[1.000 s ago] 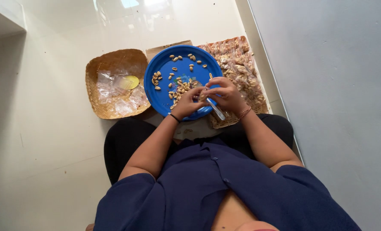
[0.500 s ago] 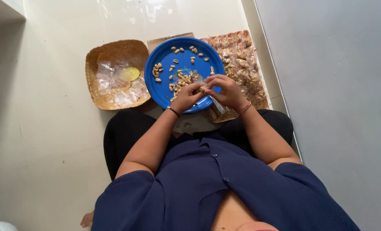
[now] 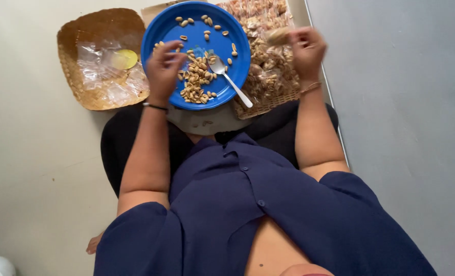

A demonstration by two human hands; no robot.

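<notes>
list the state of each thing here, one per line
blue plate: holds loose peanuts
spoon: lying on the plate, unheld
left basket: holds empty clear bags
right tray: piled with filled packets
left hand: over the peanuts
right hand: grip on a small packet

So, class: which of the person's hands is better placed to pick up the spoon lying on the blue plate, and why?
Probably the left hand. It hovers over the blue plate, close to the spoon, and looks free. The right hand is off to the side over the tray of packets, holding a small filled packet.
</notes>
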